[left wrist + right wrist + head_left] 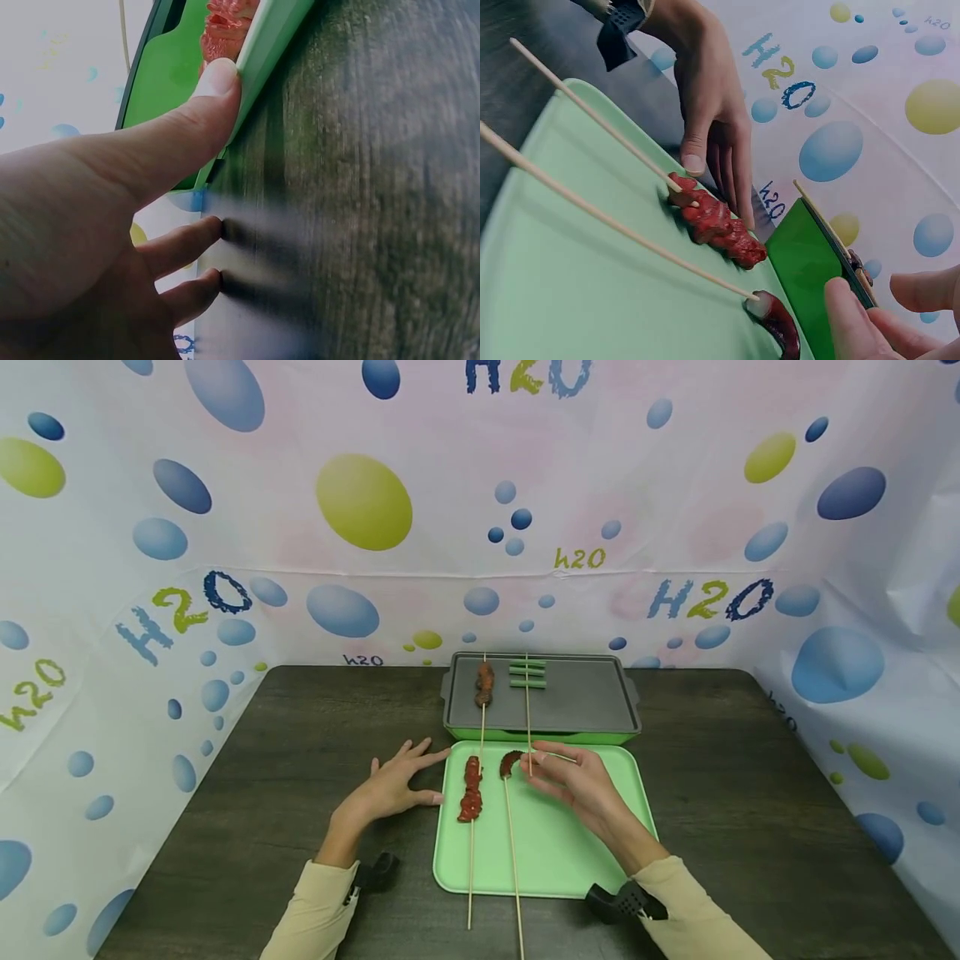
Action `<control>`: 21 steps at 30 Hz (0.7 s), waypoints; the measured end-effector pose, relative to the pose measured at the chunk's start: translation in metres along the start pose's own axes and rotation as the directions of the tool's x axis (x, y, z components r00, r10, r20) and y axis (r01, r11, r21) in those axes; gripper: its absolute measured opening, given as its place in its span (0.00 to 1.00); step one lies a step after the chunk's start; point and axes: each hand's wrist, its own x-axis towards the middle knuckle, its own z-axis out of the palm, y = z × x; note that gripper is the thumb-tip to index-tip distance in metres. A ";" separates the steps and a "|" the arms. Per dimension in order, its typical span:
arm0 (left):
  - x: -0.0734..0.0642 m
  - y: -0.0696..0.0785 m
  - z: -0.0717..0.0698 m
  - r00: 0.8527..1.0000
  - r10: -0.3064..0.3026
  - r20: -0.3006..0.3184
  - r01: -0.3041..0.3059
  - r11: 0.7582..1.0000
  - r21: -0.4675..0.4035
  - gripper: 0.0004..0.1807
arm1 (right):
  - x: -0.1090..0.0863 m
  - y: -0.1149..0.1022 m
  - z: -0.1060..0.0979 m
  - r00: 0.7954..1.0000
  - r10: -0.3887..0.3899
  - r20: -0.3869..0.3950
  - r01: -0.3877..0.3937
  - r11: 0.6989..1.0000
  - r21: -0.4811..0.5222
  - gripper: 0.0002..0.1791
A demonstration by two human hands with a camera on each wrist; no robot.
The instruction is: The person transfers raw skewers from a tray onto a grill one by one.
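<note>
My left hand [390, 785] lies beside the left edge of the light green tray [570, 860], fingers spread, its thumb at the rim. On the tray rest a skewer of red meat [470, 789] and a skewer with a dark red curved piece [511, 763]. My right hand [573, 781] is over the tray's far part, at the bare lower end of a skewer with green pieces [527, 674]. In the right wrist view its fingertips [844, 300] stand apart, with no stick visible between them. That skewer's green end lies on the grill plate [585, 693].
A browned meat skewer [485, 683] also lies on the grill plate, its stick reaching over the tray. Sticks from the tray extend past its near edge. Beneath everything is a dark wooden table [315, 718], with a patterned curtain [450, 510] behind it.
</note>
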 end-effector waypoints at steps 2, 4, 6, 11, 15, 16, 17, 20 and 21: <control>0.000 0.000 0.000 1.000 -0.002 0.001 0.002 1.000 0.003 0.42 | 0.006 -0.002 0.001 1.000 0.010 -0.002 -0.010 1.000 0.021 0.26; -0.001 0.001 0.000 1.000 0.000 0.000 0.000 1.000 0.003 0.42 | 0.011 -0.003 0.002 1.000 0.017 -0.011 -0.016 0.999 0.037 0.26; -0.001 0.001 0.000 1.000 -0.003 0.002 0.003 1.000 -0.001 0.42 | 0.014 -0.003 0.002 1.000 0.021 -0.022 -0.020 0.999 0.041 0.26; -0.003 0.000 0.000 1.000 -0.002 -0.001 0.002 1.000 -0.010 0.42 | 0.018 -0.003 0.000 0.998 0.036 -0.047 -0.035 0.999 0.036 0.26; -0.003 -0.001 0.001 1.000 0.003 -0.005 -0.003 1.000 -0.010 0.42 | 0.014 -0.006 -0.004 0.998 0.020 -0.054 -0.019 1.000 0.019 0.27; -0.002 -0.001 0.001 1.000 0.004 -0.005 -0.004 1.000 -0.011 0.42 | 0.012 -0.007 -0.005 0.999 0.010 -0.054 -0.010 1.000 0.009 0.27; -0.002 -0.001 0.001 1.000 0.005 -0.004 -0.005 1.000 -0.012 0.42 | 0.008 -0.008 -0.007 0.999 0.001 -0.052 -0.001 1.000 0.001 0.28; -0.002 -0.001 0.001 1.000 0.006 -0.002 -0.006 1.000 -0.012 0.42 | -0.005 -0.011 -0.013 0.999 -0.025 -0.041 0.024 0.999 -0.025 0.29; -0.002 0.000 0.000 1.000 0.006 -0.002 -0.006 1.000 -0.011 0.42 | -0.010 -0.011 -0.015 0.999 -0.032 -0.038 0.031 0.999 -0.035 0.29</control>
